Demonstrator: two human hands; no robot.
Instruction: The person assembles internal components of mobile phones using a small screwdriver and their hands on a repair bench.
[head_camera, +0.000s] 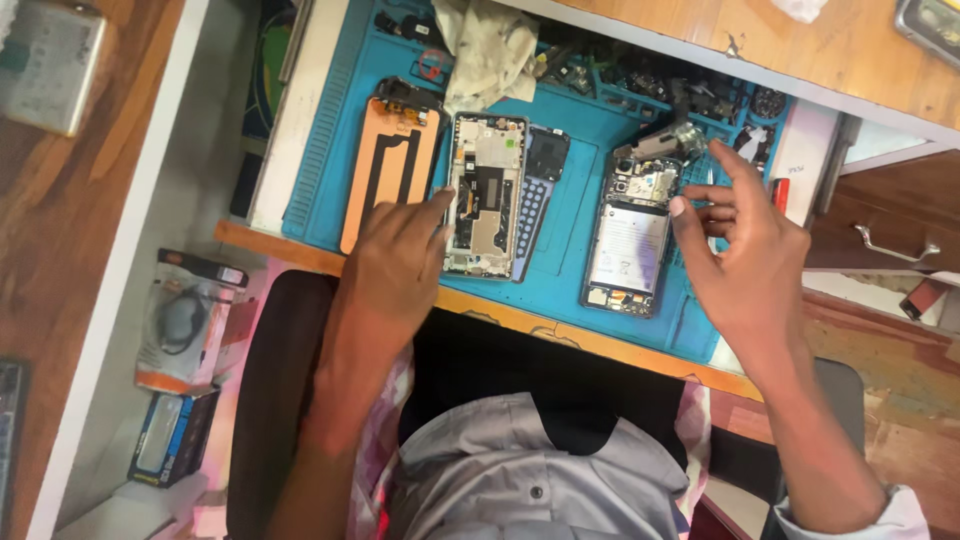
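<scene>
Judging by the surface, you had both phones stripped: your left hand (400, 250) rested flat, fingers loose, against the bare frame (485, 195); your right hand (745, 240) hovered spread beside the opened phone (630, 235), reassembly remaining.

A crumpled white cloth (490, 48) is seen at the top centre. Two packaged items (185, 318) are stacked at the lower left. A metal drawer handle (893, 247) is visible at the right edge.

2 boxed packages (185, 320) (172, 437) on left shelf: orange-grey upper, blue-black lower.
</scene>
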